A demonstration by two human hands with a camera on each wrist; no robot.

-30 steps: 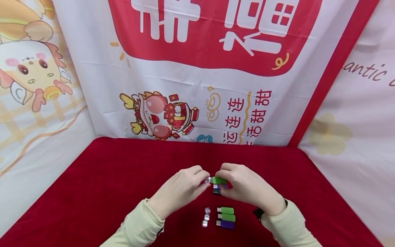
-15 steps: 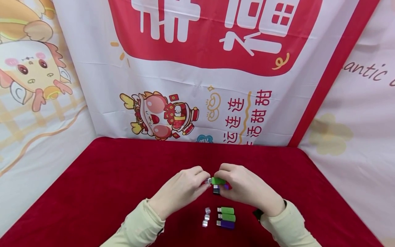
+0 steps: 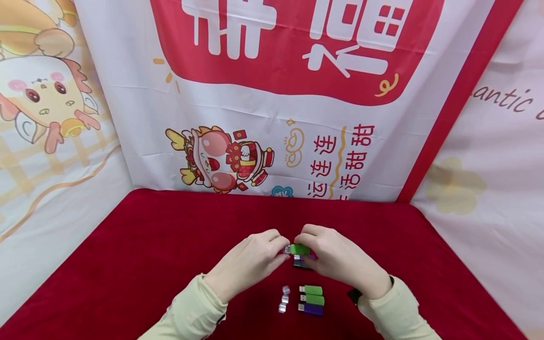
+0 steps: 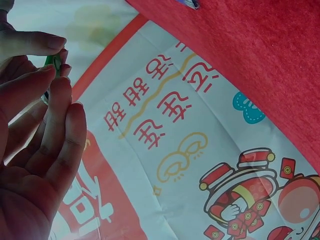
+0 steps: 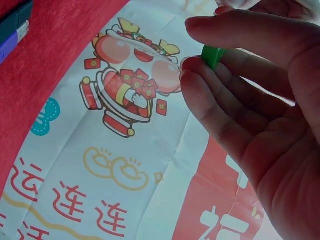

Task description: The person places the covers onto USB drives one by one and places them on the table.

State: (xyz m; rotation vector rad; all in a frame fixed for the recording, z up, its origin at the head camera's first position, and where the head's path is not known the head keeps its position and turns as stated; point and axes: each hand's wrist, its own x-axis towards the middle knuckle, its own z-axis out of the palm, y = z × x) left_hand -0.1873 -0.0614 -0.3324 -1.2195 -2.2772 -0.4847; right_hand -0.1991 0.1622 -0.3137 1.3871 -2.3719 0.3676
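Note:
In the head view my right hand pinches a green USB stick between thumb and fingers, its connector end facing left. My left hand pinches a small clear cap at that end. Cap and stick meet; how far the cap sits over the connector is too small to tell. Just below them on the cloth lie a purple USB stick and a dark USB stick, partly covered by the right hand in the head view. Most of the green stick is hidden by fingers in both wrist views.
Nearer the body, two green USB sticks and a purple one lie in a column, connectors leftward. Left of them are three loose clear caps. Red cloth covers the table; a printed hanging rises behind it.
The green stick and right fingertips have edged slightly left, closing the space between stick and cap. More of the dark stick shows now. The left hand has stayed nearly still.

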